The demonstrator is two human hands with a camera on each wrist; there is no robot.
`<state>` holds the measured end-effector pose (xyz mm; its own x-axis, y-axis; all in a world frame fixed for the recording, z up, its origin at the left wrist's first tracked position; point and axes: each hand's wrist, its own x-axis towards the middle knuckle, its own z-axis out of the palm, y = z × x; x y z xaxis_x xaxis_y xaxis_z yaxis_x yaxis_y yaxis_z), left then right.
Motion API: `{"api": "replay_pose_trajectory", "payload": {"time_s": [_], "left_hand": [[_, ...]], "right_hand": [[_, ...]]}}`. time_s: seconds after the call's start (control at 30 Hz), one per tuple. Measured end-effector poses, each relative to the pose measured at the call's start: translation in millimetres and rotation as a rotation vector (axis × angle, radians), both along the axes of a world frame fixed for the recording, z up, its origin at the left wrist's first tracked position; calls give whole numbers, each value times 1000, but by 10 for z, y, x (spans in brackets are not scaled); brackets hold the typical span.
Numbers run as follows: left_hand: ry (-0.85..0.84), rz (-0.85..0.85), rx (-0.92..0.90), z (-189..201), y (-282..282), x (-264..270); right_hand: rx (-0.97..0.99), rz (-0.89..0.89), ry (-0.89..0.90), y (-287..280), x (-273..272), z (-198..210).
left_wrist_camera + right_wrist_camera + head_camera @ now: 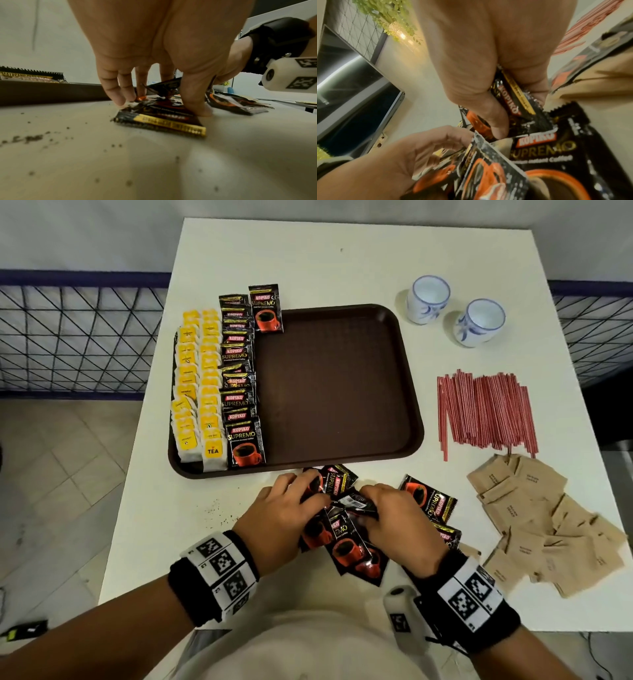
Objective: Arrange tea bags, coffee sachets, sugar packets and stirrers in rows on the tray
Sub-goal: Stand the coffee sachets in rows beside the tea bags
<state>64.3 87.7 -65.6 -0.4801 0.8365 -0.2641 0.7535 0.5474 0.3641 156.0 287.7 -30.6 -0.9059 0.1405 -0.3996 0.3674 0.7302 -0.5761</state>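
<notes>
both hands work in the loose coffee sachets [342, 529], a heap on the white table [308, 261] just in front of the near rim of the brown tray [342, 392]. the left hand [284, 508] presses its fingertips down on sachets at the left of the heap, thumb against the table at the edge of one packet; it looks to be gathering or pinning them, and i cannot tell whether any is properly held. the right hand [397, 515] has thumb and fingers curled round one sachet, as the right wrist view shows, with its printed end poking out of the grasp.

on the tray, two columns of yellow tea bags [198, 385] fill the left edge, a full column of coffee sachets stands just right of them, and a single sachet [265, 309] starts the next column at the far rim.

the red stirrers [486, 412] lie on the table well right of the tray, the brown sugar packets [534, 518] right of it and nearer the person, both untouched. two cups [452, 313] stand beyond the tray's far right corner.

risks as i judge them: the glossy sachets overlap, so lifting several at once could let one slide out; a sleeve or wrist crossing the tray's near rim could knock the overlapped columns askew. dark specks dot the table left of the heap, perhaps spilled grounds, so a squeezed packet might leak more.
</notes>
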Motion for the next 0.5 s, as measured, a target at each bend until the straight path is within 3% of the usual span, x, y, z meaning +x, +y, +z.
{"api": "replay_pose_trajectory", "payload": {"time_s": [0.4,0.5], "left_hand": [[12,63,17,39,-16,12],[-23,124,-18,118,-39,23]], "right_hand": [[-237,-348,-14,200,-59,69],[-324,-359,-24,215,-63,106]]}}
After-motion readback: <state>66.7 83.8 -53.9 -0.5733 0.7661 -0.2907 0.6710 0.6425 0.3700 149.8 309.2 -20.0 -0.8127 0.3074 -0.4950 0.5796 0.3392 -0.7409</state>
